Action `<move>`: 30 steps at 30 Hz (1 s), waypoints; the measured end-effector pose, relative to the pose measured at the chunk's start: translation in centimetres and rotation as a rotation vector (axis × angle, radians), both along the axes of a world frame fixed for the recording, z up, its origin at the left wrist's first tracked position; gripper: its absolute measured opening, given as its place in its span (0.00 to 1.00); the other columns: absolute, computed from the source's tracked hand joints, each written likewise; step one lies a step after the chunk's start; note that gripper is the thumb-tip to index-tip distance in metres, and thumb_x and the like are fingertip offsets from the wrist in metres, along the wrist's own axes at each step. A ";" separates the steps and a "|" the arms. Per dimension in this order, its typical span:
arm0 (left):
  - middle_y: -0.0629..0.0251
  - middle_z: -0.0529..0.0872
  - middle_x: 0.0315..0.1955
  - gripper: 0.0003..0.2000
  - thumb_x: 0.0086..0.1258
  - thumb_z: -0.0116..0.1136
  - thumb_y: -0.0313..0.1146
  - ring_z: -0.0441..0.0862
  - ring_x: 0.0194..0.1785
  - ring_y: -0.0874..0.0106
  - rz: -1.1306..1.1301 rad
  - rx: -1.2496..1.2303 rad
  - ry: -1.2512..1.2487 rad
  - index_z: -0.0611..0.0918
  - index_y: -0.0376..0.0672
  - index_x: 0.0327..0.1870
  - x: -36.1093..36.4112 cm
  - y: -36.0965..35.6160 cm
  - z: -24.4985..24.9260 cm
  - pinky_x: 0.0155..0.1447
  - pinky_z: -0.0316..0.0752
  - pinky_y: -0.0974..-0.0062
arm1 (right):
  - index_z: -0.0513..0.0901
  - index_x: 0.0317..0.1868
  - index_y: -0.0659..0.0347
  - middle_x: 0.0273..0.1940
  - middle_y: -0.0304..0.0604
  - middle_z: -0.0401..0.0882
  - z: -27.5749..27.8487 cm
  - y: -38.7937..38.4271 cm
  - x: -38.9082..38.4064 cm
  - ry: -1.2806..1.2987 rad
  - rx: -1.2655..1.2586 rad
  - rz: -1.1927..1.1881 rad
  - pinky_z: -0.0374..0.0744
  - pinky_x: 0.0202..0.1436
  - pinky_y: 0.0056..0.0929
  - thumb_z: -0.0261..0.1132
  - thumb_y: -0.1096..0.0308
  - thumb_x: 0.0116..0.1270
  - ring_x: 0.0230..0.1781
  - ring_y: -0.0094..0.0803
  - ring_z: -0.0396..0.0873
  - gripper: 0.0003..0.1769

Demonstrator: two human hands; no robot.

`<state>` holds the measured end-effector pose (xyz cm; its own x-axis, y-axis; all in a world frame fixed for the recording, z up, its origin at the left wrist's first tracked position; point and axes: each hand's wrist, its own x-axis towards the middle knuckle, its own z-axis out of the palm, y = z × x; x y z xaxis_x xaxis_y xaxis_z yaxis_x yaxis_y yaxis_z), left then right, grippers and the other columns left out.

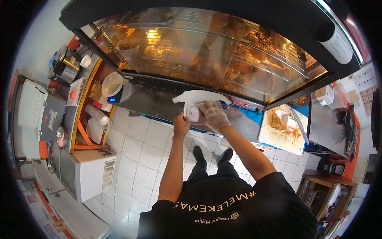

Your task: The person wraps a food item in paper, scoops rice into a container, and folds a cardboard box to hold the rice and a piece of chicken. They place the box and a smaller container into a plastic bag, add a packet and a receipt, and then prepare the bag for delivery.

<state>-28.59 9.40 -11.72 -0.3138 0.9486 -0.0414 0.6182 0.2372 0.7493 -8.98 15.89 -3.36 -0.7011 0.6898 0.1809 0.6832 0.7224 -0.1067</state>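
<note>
paper sheet [201,96]: white | small packet [193,114]: white, pink print | glove [217,111] on right hand [214,116]: translucent whitish | T-shirt [238,213]: black, white lettering | floor tiles [139,153]: white, grey grout grid | display warmer [199,51]: black frame, amber-lit glass | cutting board [280,140]: cream, brown-speckled | counter edge [251,112]: blue | bowl [112,83]: white | shoes [198,153]: black

White-tiled floor [139,159] below. Glass-front warmer cabinet [199,51] up top w/ orange glow inside, steel counter [151,101] under it. White microwave [93,173] at left, crumb-strewn cutting board [282,137] at rt, wooden shelf unit [318,191] in rt corner. Pale wall [36,44] upper left.
</note>
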 end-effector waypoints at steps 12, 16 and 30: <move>0.44 0.67 0.70 0.46 0.61 0.73 0.35 0.66 0.74 0.49 -0.722 0.159 -0.406 0.57 0.37 0.78 18.0 -6.3 13.0 0.76 0.63 0.58 | 0.69 0.74 0.54 0.65 0.42 0.77 -0.5 -5.0 20.4 1.692 -0.954 -1.091 0.76 0.63 0.42 0.65 0.63 0.71 0.61 0.39 0.77 0.32; 0.39 0.69 0.64 0.44 0.59 0.66 0.27 0.73 0.63 0.42 -0.681 0.211 -0.291 0.57 0.39 0.78 28.6 -2.8 16.5 0.63 0.75 0.53 | 0.75 0.66 0.57 0.56 0.41 0.78 2.5 -3.2 23.2 1.989 -0.738 -1.066 0.80 0.52 0.31 0.69 0.61 0.70 0.52 0.32 0.78 0.26; 0.50 0.83 0.41 0.22 0.65 0.55 0.18 0.82 0.47 0.53 -0.432 0.271 -0.348 0.74 0.35 0.62 44.4 6.2 12.2 0.51 0.77 0.60 | 0.68 0.73 0.66 0.69 0.58 0.66 12.6 -17.1 35.6 0.959 -0.621 -0.690 0.67 0.71 0.39 0.67 0.73 0.69 0.70 0.46 0.66 0.33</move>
<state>15.78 15.63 0.44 0.0899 0.9780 0.1884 0.3246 -0.2076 0.9228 26.64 -1.20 9.28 0.0498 0.9964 -0.0684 0.3572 -0.0817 -0.9304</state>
